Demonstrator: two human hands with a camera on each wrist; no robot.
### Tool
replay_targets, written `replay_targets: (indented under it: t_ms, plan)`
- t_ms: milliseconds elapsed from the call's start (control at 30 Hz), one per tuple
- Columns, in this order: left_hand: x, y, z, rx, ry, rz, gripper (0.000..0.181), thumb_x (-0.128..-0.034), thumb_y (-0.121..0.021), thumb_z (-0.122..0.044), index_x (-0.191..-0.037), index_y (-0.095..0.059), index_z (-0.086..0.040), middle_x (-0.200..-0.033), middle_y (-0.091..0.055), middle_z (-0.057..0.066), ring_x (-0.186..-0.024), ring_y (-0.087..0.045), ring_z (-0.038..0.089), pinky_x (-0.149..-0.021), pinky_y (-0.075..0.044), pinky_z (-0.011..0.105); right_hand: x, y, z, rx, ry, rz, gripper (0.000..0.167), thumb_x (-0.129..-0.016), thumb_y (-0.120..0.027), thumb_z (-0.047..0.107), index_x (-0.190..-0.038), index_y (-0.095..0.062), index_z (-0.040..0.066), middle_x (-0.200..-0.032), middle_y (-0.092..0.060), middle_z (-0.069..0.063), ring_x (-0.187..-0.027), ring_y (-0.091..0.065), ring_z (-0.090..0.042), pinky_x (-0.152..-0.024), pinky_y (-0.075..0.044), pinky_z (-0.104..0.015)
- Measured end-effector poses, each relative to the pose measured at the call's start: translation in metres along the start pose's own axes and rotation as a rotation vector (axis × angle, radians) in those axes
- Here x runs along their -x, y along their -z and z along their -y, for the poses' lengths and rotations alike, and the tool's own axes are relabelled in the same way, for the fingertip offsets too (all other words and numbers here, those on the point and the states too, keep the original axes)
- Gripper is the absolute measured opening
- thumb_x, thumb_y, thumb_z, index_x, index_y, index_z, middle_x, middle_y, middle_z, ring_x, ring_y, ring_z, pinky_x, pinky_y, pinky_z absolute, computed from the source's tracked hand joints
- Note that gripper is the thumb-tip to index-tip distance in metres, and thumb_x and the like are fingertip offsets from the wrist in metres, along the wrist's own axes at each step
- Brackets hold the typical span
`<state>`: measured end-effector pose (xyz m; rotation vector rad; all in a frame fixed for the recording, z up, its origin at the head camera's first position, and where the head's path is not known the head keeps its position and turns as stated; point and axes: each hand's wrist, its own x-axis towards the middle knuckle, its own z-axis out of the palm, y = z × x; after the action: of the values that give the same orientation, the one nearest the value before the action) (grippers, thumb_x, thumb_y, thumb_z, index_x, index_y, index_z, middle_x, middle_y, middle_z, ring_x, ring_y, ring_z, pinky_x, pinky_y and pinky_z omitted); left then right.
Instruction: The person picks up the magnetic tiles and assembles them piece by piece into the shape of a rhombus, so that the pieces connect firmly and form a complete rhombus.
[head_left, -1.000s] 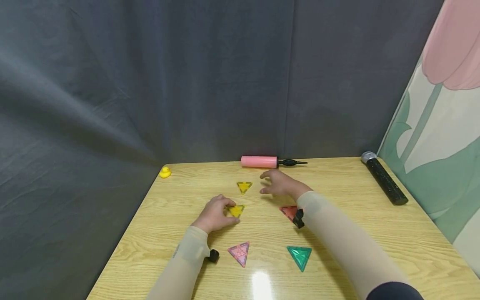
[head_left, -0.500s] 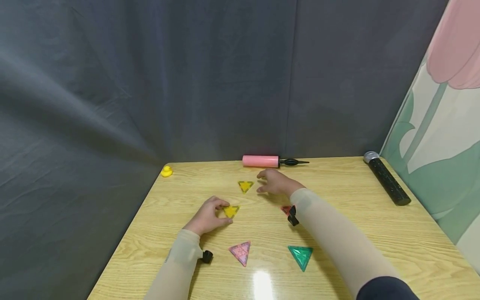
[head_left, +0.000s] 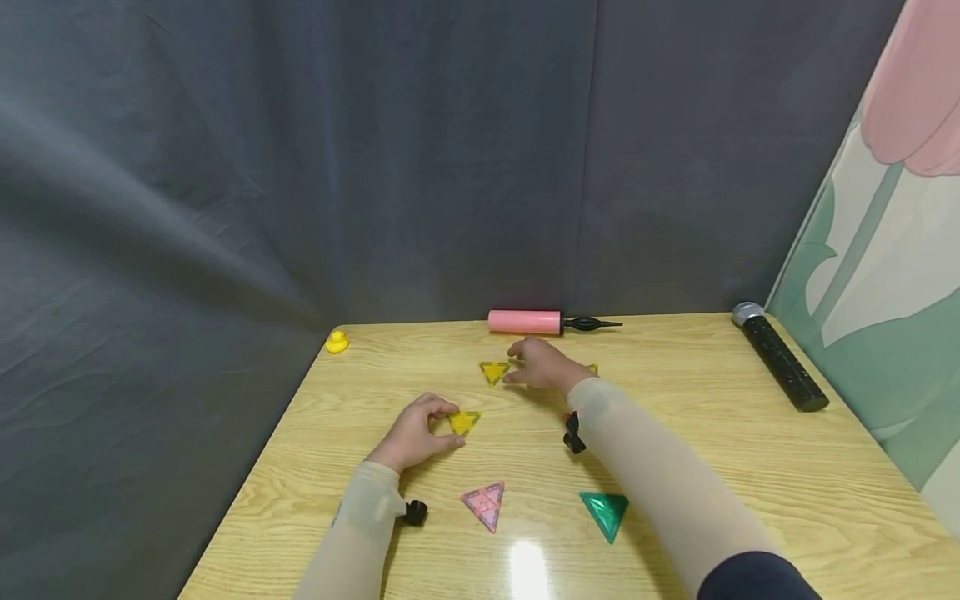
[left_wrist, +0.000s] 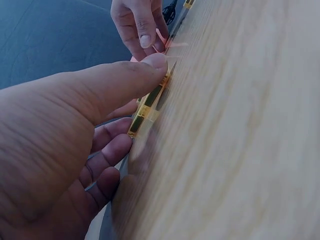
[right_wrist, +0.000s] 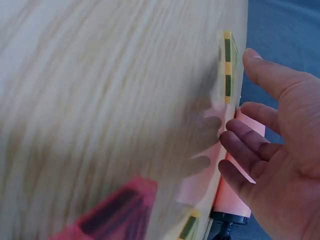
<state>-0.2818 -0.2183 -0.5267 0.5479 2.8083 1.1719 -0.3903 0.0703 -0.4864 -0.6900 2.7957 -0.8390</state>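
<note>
In the head view my left hand pinches a yellow triangular magnetic tile lying on the table. The left wrist view has the thumb on one end of this tile and fingers at the other. My right hand hovers, fingers apart, just right of a farther yellow triangular tile; the right wrist view shows a gap between its fingers and that tile. Another yellow tile peeks out behind the right wrist. A red tile is mostly hidden in the head view by the right wrist camera.
Nearer on the wooden table lie a pink triangular tile and a green one. Along the back are a yellow rubber duck and a pink hand pump. A black microphone lies at the right edge.
My left hand has drawn its yellow tile a little left, then stayed there. My right hand has moved slightly left toward the far yellow tile, uncovering another yellow tile and covering the red one.
</note>
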Motion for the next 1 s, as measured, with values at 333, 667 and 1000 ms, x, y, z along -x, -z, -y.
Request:
replay_targets:
  t_ms: [333, 667, 1000]
  plan:
    - [0.002, -0.001, -0.002, 0.024, 0.004, -0.014, 0.049, -0.0829, -0.092, -0.027, -0.127, -0.073, -0.016, -0.121, -0.063, -0.005, -0.112, -0.057, 0.016, -0.104, -0.050, 0.042, -0.008, -0.012, 0.004, 0.008, -0.053, -0.016, 0.067, -0.087, -0.088, 0.035, -0.139, -0.064, 0.001, -0.116, -0.061, -0.011, -0.107, -0.059, -0.025, -0.100, -0.050, -0.042]
    - [0.000, -0.001, -0.002, 0.024, 0.004, -0.022, 0.050, -0.0824, -0.093, -0.027, -0.127, -0.073, -0.017, -0.121, -0.062, -0.006, -0.113, -0.058, 0.017, -0.106, -0.050, 0.041, -0.010, -0.018, 0.015, 0.030, -0.130, -0.051, 0.067, -0.085, -0.087, 0.048, -0.131, -0.070, 0.003, -0.123, -0.063, -0.010, -0.115, -0.060, -0.028, -0.106, -0.048, -0.045]
    - [0.001, -0.002, 0.000, 0.018, -0.007, -0.028, 0.050, -0.0822, -0.093, -0.027, -0.126, -0.074, -0.016, -0.121, -0.063, -0.006, -0.115, -0.059, 0.017, -0.108, -0.049, 0.041, -0.012, -0.022, 0.017, 0.117, -0.110, -0.075, 0.069, -0.082, -0.088, 0.054, -0.126, -0.073, 0.004, -0.116, -0.064, -0.008, -0.108, -0.060, -0.028, -0.098, -0.052, -0.045]
